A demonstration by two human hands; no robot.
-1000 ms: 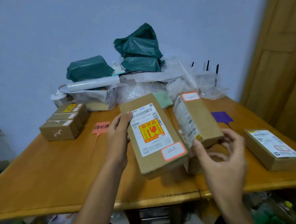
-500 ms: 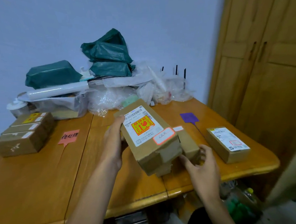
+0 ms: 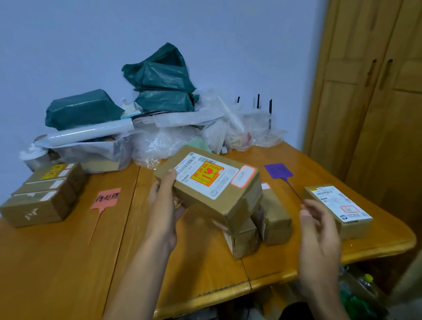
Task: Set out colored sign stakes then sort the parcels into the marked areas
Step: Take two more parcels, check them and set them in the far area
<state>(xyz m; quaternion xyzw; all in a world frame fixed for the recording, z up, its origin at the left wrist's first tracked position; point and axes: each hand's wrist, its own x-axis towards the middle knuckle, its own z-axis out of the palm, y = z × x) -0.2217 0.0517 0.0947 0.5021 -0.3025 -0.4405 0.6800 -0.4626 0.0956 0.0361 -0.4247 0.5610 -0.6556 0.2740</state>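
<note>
My left hand grips a brown cardboard parcel with a white label and an orange fragile sticker, held tilted above the table. Under and beside it two smaller brown parcels stand on the wooden table. My right hand hovers open just right of them, holding nothing. A purple sign stake lies flat at the right, with one labelled parcel beside it. A pink sign stake with black writing lies at the left, next to several stacked parcels.
Green plastic mailers, clear bags and a white roll are heaped along the back of the table against the wall. A wooden wardrobe stands at the right. The table's rounded front edge is near my forearms.
My right hand has let go of the smaller parcel, which now stands on the table, and has drawn back to the right. My left hand has tilted the big parcel flatter.
</note>
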